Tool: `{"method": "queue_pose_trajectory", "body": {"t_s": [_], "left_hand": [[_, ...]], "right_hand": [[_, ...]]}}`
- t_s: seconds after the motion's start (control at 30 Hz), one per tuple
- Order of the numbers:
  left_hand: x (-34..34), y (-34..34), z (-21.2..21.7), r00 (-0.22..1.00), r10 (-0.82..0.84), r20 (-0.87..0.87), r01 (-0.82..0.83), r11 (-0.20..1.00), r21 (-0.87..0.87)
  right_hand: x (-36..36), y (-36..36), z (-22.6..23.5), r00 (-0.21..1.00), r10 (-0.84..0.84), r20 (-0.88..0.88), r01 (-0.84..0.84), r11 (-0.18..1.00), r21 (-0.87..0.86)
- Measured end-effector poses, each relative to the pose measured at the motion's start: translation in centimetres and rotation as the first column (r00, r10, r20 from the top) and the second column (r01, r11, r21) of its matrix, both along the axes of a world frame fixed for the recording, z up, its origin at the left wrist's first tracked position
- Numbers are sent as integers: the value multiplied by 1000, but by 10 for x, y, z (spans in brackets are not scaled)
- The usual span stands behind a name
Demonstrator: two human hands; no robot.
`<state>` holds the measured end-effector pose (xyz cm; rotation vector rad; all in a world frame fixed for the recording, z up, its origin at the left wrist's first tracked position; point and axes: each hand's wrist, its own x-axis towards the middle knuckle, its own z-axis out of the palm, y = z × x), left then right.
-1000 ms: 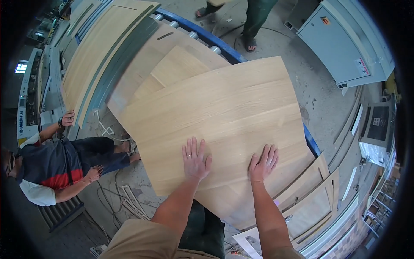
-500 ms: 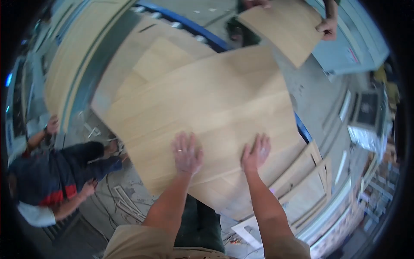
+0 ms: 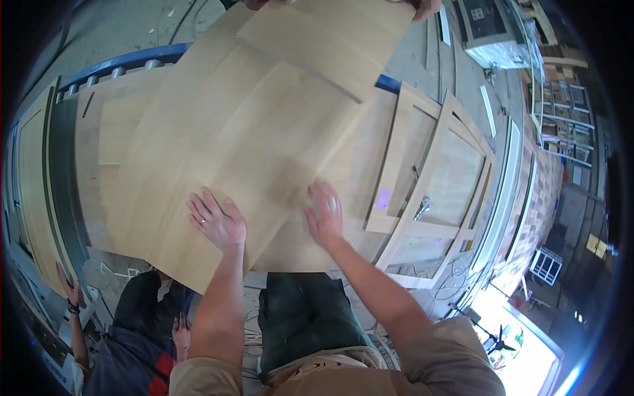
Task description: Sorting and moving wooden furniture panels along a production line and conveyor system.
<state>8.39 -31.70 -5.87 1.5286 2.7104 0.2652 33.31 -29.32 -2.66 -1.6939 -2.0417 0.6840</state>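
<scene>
A large light-brown wood panel (image 3: 211, 145) lies slantwise across the work table before me. My left hand (image 3: 219, 219) rests on its near part, palm down with the fingers spread, a ring on one finger. At the panel's right edge is my right hand (image 3: 325, 214), open and slightly blurred; I cannot tell whether its fingertips press on the wood. A smaller wood panel (image 3: 330, 43) overlaps the far end of the large one. Another person's hands (image 3: 426, 8) hold that smaller panel from the far side.
Pale wooden frames (image 3: 422, 198) with openings lie on the table's right, with a metal tool (image 3: 422, 208) among them. A blue roller rail (image 3: 139, 61) runs along the far side. At lower left a co-worker (image 3: 135, 343) is beside an upright panel (image 3: 33, 178).
My view has turned, so the scene sits differently. The far person's panel has come over the large panel's far end. My right hand has shifted to the large panel's right edge.
</scene>
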Motion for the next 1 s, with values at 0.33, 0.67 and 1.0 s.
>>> {"method": "queue_pose_trajectory", "body": {"t_s": [0.33, 0.67, 1.0], "left_hand": [[3, -11, -12, 998, -10, -62, 12, 999, 40], [2, -18, -25, 997, -20, -78, 28, 995, 100], [2, -20, -36, 993, 26, -116, -12, 993, 114]], "right_hand": [[84, -183, 26, 978, -201, 63, 208, 968, -144], [135, -243, 1, 957, -280, 75, 287, 953, -98], [131, -277, -16, 979, -202, 38, 204, 977, -54]]}}
